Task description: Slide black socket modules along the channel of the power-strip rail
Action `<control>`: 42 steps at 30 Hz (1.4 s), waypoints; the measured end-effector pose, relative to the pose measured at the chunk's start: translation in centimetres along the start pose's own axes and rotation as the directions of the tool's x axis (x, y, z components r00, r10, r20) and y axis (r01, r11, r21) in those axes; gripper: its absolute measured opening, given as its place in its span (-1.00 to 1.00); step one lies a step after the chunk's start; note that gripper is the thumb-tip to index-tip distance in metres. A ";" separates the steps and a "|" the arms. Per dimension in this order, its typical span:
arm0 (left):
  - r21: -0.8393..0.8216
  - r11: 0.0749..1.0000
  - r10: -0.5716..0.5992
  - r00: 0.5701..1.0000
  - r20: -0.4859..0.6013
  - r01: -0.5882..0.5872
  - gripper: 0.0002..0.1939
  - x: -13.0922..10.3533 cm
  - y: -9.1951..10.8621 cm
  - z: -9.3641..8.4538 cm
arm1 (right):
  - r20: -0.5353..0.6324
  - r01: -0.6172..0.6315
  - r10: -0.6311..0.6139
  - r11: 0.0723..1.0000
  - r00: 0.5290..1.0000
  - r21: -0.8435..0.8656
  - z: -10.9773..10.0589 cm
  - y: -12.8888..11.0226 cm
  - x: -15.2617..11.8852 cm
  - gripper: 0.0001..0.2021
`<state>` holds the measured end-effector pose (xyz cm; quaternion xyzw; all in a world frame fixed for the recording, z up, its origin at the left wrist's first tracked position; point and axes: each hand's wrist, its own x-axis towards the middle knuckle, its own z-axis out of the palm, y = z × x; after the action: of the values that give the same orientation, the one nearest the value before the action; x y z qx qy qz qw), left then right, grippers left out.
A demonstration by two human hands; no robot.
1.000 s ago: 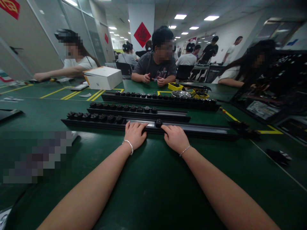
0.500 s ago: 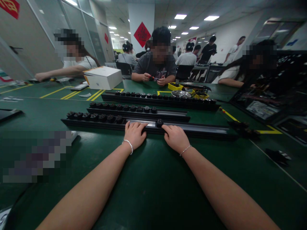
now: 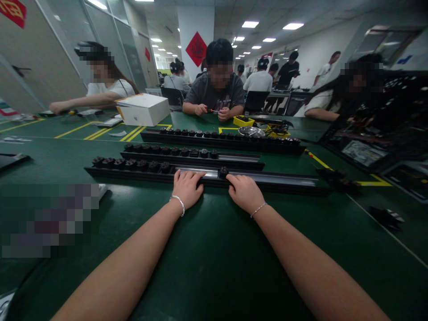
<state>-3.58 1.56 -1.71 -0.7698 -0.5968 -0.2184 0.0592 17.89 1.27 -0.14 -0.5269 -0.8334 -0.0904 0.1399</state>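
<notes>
A long black rail [image 3: 290, 186] with a silvery channel lies across the table in front of me. My left hand [image 3: 188, 188] rests on the rail's near edge, fingers spread and laid over the bright channel. My right hand [image 3: 245, 192] lies on the same rail, its index fingertip at the right side of a single black socket-like module [image 3: 223, 171] seated in the channel. The fingers of this hand are stretched forward, not wrapped round the module. Several similar modules [image 3: 142, 165] stand in a row at the rail's left end.
Behind lie a second rail [image 3: 239, 162] and a third rail [image 3: 214, 141], both bearing modules. A white box [image 3: 143, 110] stands back left. Across the table a person [image 3: 217, 84] holds a screwdriver. Yellow trays [image 3: 243, 121] lie nearby. Dark parts [image 3: 386, 217] lie at the right.
My hands and the module stay almost in place. The view has shifted very slightly. The person opposite has moved their head and hands a little.
</notes>
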 end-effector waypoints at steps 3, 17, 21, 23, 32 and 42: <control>-0.001 1.000 0.003 1.000 -0.001 -0.003 -0.61 0.0 0.0 0.0 | -0.005 -0.003 0.003 1.000 1.000 -0.003 0.0 0.0 0.0 -0.65; -0.002 1.000 0.002 1.000 -0.005 -0.002 -0.61 0.0 0.0 0.0 | 0.018 -0.031 0.032 0.999 0.999 -0.028 -0.3 0.1 -0.2 -0.65; -0.001 1.000 -0.007 1.000 0.009 0.007 -0.61 0.0 0.1 0.0 | 0.010 -0.031 0.031 0.999 0.999 -0.030 -0.3 0.1 -0.2 -0.66; -0.004 1.000 -0.010 1.000 0.014 0.010 -0.61 0.0 0.1 -0.1 | 0.011 -0.029 0.029 0.999 1.000 -0.030 -0.3 0.1 -0.2 -0.65; -0.004 1.000 -0.015 1.000 0.018 0.015 -0.61 0.0 0.1 -0.2 | 0.010 -0.031 0.031 0.999 0.999 -0.014 -0.3 0.2 -0.2 -0.66; 0.005 1.000 0.000 1.000 0.001 0.000 -0.61 0.0 0.1 0.0 | -0.023 -0.046 0.045 0.999 0.999 -0.012 -0.2 0.6 -0.4 -0.71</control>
<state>-3.50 1.49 -1.68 -0.7698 -0.5973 -0.2165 0.0609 18.61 1.11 -0.05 -0.5456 -0.8189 -0.0986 0.1482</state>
